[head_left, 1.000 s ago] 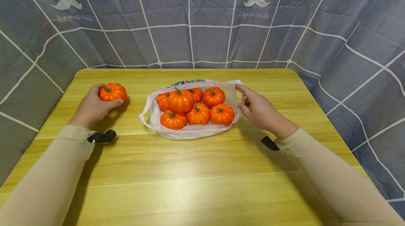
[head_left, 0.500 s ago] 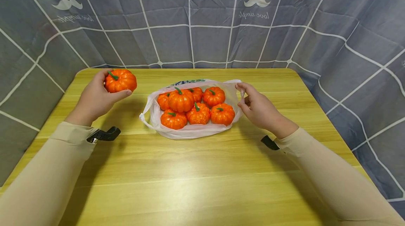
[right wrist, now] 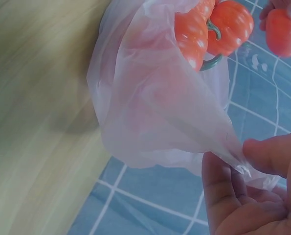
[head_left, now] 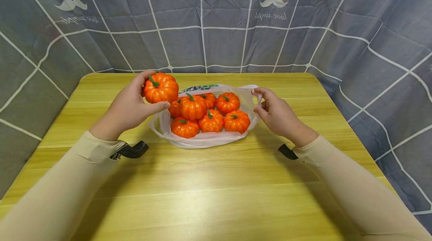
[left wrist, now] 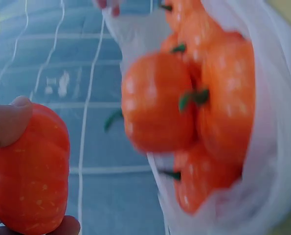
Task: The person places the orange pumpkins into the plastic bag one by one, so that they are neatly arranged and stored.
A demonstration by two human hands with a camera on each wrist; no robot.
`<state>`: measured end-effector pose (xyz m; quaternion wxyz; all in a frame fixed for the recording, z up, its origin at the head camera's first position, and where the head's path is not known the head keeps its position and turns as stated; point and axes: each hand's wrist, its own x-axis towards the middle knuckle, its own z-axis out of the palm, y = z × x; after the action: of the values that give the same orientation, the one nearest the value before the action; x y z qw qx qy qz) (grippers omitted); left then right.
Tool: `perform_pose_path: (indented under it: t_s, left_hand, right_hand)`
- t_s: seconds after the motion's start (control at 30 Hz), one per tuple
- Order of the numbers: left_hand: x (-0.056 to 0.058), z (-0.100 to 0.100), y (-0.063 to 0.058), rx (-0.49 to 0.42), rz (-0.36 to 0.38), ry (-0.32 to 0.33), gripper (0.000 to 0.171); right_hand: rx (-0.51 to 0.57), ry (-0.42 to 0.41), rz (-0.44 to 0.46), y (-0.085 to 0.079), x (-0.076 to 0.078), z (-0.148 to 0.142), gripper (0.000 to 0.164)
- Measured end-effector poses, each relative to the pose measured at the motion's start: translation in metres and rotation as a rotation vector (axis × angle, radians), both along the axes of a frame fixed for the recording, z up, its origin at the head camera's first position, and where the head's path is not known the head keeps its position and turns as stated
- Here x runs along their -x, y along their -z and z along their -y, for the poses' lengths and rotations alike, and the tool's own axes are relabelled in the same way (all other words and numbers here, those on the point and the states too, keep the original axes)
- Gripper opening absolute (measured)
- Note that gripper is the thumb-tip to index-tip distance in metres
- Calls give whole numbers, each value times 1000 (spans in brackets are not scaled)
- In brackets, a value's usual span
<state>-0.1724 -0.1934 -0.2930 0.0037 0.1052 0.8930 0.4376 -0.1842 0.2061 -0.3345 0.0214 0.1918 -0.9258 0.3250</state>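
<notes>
My left hand (head_left: pixel 126 110) grips a small orange pumpkin (head_left: pixel 161 88) with a green stem, raised above the left end of a white plastic bag (head_left: pixel 202 143). In the left wrist view the thumb and fingertips clasp that pumpkin (left wrist: pixel 33 176) by its sides, apart from the ones in the bag. Several similar pumpkins (head_left: pixel 210 121) sit inside the bag, whose mouth is spread wide. At the bag's right end my right hand (head_left: pixel 281 115) pinches its edge between thumb and fingers. The right wrist view shows the pinched plastic (right wrist: pixel 233 161) stretched toward the hand.
A wooden table (head_left: pixel 216 192) with rounded far corners lies under the bag. Grey checked curtains (head_left: pixel 222 46) with white lines hang behind it and on both sides. A loop handle (head_left: pixel 154 127) hangs at the bag's left end, partly behind my left hand.
My left hand has lifted the pumpkin from the table's left side and carried it rightward to the bag's left end. The right hand holds the bag's edge in nearly the same place.
</notes>
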Motion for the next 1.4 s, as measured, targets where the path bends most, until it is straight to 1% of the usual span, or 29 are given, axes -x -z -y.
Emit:
perform_pose_path:
  t_s: [0.17,0.3,0.43,0.53,0.67,0.77,0.9,1.0,1.17,1.3,1.4]
  left_hand:
    - [-5,-25,-3,-30,16,71,91]
    - [-5,-43,-2,-30,18,113,91]
    - [0,-57,2,7,9,131,93]
    - [5,-68,5,27,-14,150,93]
    - [11,-83,6,58,-37,178,92]
    - [13,-93,7,93,-37,190,93]
    - [16,-103,9,129,-28,205,95]
    - [19,-109,12,140,-26,217,94]
    - [24,-116,16,173,-19,223,92]
    - [26,-121,19,208,0,227,94]
    - [28,-125,20,219,15,232,92]
  right_hand:
    - [29,6,-5,0,0,0,54]
    - [39,5,-6,-1,0,0,54]
    - [43,4,-5,-1,0,0,54]
    - [45,4,-4,-1,1,0,54]
    - [47,6,-1,0,1,0,55]
    - [51,5,2,0,1,-1,55]
    - [51,7,2,0,1,-1,55]
    - [47,11,1,0,1,-2,56]
    - [52,9,9,0,2,-2,56]
    - [57,2,11,0,2,-2,56]
    - [61,-4,6,1,1,-2,56]
